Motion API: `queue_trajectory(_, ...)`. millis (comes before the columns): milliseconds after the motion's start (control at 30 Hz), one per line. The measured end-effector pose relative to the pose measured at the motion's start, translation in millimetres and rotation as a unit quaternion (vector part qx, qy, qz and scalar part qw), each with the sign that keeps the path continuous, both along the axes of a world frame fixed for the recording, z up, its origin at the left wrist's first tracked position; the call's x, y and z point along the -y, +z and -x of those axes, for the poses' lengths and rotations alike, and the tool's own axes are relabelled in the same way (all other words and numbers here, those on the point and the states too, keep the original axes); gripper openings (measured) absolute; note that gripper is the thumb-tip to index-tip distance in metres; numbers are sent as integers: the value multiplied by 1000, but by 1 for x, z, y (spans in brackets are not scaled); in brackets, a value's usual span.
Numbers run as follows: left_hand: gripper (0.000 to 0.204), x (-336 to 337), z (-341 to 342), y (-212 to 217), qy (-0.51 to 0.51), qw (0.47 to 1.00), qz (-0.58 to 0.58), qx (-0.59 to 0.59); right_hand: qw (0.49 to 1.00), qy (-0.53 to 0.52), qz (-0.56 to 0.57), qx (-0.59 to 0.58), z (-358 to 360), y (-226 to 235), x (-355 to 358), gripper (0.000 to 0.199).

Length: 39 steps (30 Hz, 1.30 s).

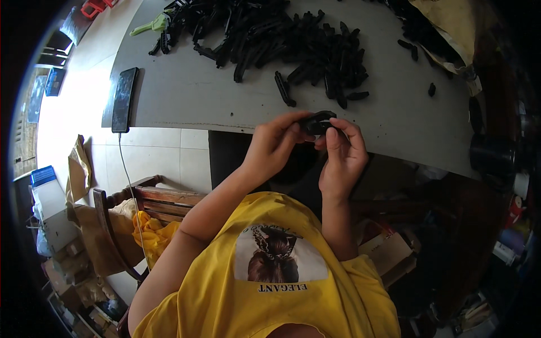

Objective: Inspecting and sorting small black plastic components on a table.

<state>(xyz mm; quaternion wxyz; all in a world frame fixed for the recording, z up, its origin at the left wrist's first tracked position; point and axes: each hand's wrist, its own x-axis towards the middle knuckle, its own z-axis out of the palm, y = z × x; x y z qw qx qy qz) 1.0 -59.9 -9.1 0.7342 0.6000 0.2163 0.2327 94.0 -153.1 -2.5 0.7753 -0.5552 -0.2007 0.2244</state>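
A small, curved black plastic clip-like piece [319, 122] is held up at the table's near edge, between both hands. My left hand [275, 141] pinches its left end with thumb and fingertips. At its right end, the thumb and fingers of my right hand [342, 152] close on it too. The fingers cover part of the piece, so its exact kind cannot be made out. Just beyond the hands, a large heap of similar black plastic pieces [270, 39] spreads over the grey table [186, 93]. One loose black piece [284, 89] lies apart in front of the heap.
A phone [124, 100] with a cable [125, 160] lies at the table's left edge. Near the heap's far left is a green-handled tool [151, 25]. A paper sack [445, 28] with black pieces stands at the far right. A wooden chair [169, 194] and cardboard box [389, 253] are below.
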Motion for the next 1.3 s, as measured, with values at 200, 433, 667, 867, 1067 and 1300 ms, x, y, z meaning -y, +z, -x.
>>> queue_trajectory(200,33,6,4,30,-49,989,-122,-71,983,9,59,176,-2,-1,11,17)
queue_trajectory(433,33,8,7,16,-55,987,-135,-68,979,123,-91,-132,-7,6,15,29)
queue_trajectory(667,30,-7,8,4,-91,980,-162,-76,976,97,-109,-162,-15,-15,15,25)
queue_trajectory(867,34,-66,-6,-8,60,729,-641,-235,870,-56,290,394,-66,-24,-12,22)
queue_trajectory(1067,27,-74,-5,-8,1,680,-691,-244,748,-86,395,526,-66,-33,-20,18)
queue_trajectory(1300,14,-52,10,-13,84,904,-357,-219,848,-56,293,439,-65,-43,0,20)
